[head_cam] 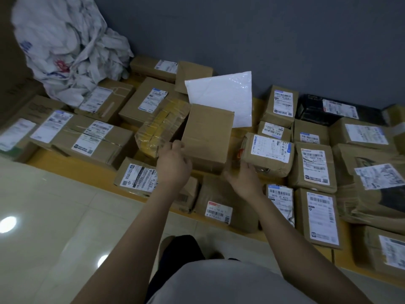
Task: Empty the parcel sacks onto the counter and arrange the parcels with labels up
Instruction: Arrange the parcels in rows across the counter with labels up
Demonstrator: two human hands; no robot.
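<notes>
Plain box (208, 137) mid desk (65, 165), no label showing | left grip (173, 163) clamped on its 9 o'clock edge | right grip (245, 178) spread apart at 5 o'clock | I'd tip it over slowly, label-hunting.

Parcel sorting depot: labelled cardboard parcels (94, 139) crowd yellow counter (72, 172), emptied sack (65, 47).

One head-worn view — looking steeply down, close over the counter (72, 170).
</notes>
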